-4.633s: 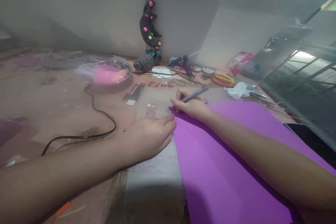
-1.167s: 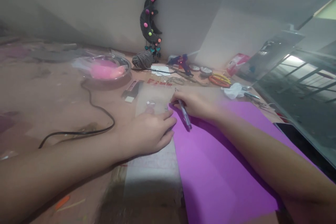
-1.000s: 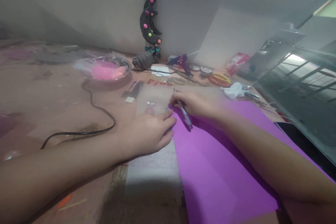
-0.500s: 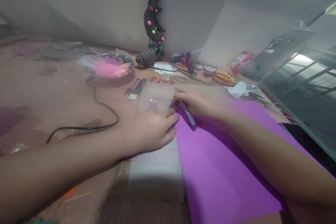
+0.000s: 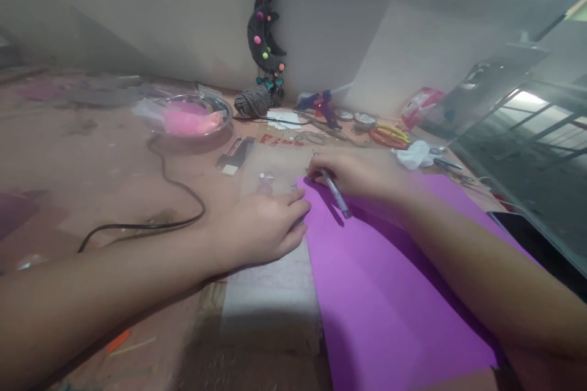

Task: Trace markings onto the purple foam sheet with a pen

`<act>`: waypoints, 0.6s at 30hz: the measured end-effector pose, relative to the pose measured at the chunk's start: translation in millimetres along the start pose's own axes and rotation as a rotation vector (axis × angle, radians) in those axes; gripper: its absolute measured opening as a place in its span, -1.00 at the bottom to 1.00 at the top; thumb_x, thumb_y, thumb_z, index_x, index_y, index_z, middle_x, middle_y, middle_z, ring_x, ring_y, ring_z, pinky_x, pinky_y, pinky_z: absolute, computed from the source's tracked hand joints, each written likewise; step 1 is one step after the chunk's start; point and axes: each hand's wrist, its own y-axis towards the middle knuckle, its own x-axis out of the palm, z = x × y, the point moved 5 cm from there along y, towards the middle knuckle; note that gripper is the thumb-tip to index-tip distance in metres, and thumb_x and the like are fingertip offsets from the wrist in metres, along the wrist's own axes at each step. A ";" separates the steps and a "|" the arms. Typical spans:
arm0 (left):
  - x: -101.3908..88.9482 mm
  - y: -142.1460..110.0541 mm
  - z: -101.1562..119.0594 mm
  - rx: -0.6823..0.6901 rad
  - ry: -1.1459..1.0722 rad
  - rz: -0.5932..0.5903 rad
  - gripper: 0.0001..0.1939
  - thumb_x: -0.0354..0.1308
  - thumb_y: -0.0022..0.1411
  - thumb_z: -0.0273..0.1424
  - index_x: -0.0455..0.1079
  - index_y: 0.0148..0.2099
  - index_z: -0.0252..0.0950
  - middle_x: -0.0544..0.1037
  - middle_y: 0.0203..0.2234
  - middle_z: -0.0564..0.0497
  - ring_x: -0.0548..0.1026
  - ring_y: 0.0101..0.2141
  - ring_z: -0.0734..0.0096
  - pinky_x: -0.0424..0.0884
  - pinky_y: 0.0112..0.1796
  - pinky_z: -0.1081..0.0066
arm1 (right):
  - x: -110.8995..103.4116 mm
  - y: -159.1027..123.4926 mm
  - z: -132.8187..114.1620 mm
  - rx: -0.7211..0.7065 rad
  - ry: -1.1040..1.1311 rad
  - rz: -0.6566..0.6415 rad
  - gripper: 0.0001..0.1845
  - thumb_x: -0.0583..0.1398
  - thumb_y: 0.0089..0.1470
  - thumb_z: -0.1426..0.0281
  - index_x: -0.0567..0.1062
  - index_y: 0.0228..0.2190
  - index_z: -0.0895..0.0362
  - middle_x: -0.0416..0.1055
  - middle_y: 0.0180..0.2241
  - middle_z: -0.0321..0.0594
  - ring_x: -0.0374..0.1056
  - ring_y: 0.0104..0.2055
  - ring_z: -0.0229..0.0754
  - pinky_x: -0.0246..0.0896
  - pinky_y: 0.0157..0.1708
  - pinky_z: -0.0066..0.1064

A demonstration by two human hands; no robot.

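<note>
A large purple foam sheet [image 5: 389, 281] lies on the work table in front of me. My right hand [image 5: 362, 174] rests on its far left corner, closed round a purple pen [image 5: 337, 194] whose barrel points back toward me. My left hand [image 5: 259, 229] lies fingers-curled on the sheet's left edge, pressing it against a clear plastic sheet [image 5: 270, 174] and the white paper under it. Small pinkish pieces show through the clear plastic just beyond my left fingers.
A black cable [image 5: 169, 208] loops across the table at left. Behind are a clear bowl of pink material [image 5: 188, 117], a ball of grey yarn [image 5: 252, 101], a blue glue gun [image 5: 321, 104], orange-handled scissors [image 5: 387, 136] and a dark moon ornament [image 5: 263, 36]. A dark phone [image 5: 536, 238] lies at right.
The pen was upright with its tip at the sheet's corner; it now lies low in my right hand, barrel toward me. That hand has slid slightly right. My left hand has stayed put.
</note>
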 end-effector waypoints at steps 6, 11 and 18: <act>2.0 0.7 -0.3 0.005 -0.028 0.016 -0.65 -0.01 0.52 -0.31 0.46 0.18 -0.32 0.64 0.08 -0.16 0.67 -0.21 0.05 0.60 -0.17 0.06 | 30.7 11.6 1.7 -0.133 0.064 0.113 -0.80 0.18 0.22 0.40 0.60 -0.18 0.08 0.56 -0.16 -0.14 0.43 -0.18 -0.09 0.24 -0.19 -0.32; 5.9 -2.2 -1.3 0.026 -0.005 0.084 -0.66 -0.04 0.54 -0.32 0.48 0.13 -0.32 0.61 0.14 -0.21 0.70 -0.20 0.03 0.62 -0.10 -0.04 | 6.2 4.9 -3.4 -0.086 -0.016 0.039 -0.79 0.17 0.22 0.48 0.62 -0.25 0.07 0.58 -0.23 -0.16 0.43 -0.25 -0.12 0.21 -0.29 -0.35; 8.2 -3.3 -2.6 0.005 -0.015 0.049 -0.65 -0.05 0.55 -0.31 0.48 0.15 -0.29 0.57 0.22 -0.20 0.71 -0.12 -0.04 0.65 -0.11 -0.08 | 0.4 -0.6 -0.5 0.000 0.065 0.055 -0.86 0.23 0.21 0.49 0.61 -0.25 0.11 0.62 -0.25 -0.17 0.46 -0.25 -0.14 0.24 -0.25 -0.38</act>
